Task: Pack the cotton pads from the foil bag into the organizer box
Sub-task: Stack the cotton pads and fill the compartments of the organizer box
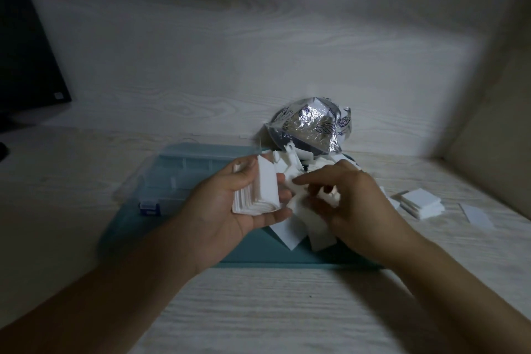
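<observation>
Bench [258, 310]: pale wood-grain laminate, matt, with matching back panel and right side wall closing it in; broad bare room along the near edge and at the far left.

Organizer box [184, 169]: clear, hard plastic, rectangular, divided into compartments, blue latch on its front; lid down. Sits on the left half of a teal tray [258, 250], flat, smooth, rectangular, lying mid-bench.

Foil bag [310, 126]: crinkled silver film with dark leaf print, mouth open, at the tray's far right corner against the back panel.

Cotton pads, loose heap [298, 227]: white, soft, square, spilled from the bag onto the tray's right half.

Stack of pads [260, 195]: squared, edges aligned, held in the left hand [230, 210], grip curled round it, thumb beneath.

Right hand [353, 204]: grip pinching loose pads in the heap, fingers bent.

Stray pads [419, 202]: small pile on bare bench just right of the tray, toward the right wall.
</observation>
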